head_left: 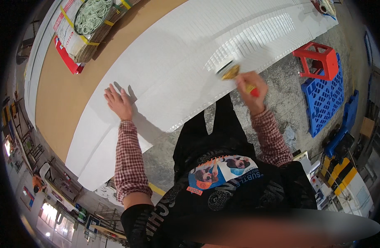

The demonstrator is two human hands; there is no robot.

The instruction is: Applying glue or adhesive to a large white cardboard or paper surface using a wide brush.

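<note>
Two hands are at work, one brush between them, over one large white sheet (165, 68) spread on one brown bench (49, 124). The left hand (120, 105) is open, palm down with fingers spread on the sheet, holding nothing. The right hand (256, 87) is closed around the handle of the flat brush (231, 72), whose head is over the sheet near its close edge; motion blurs it, so whether the bristles touch cannot be told. Two checked sleeves (131, 159), dark red and white, cover the forearms. One stack of flattened cardboard (87, 50) sits on the far left of the bench, with one heap of pale green cord (92, 17) on top. One red stool (331, 64) and one blue pallet (325, 99) stand to the right

The sheet is thin and smooth, with a curved far edge and parallel ridges toward its right end, where one patch shines. The brush has a gold-coloured ferrule and a red and yellow handle. The cardboard is layered, bound by yellow straps; the cord lies in loose loops. The stool is smooth plastic, the pallet a lattice, the floor (276, 101) grey and mottled
</note>
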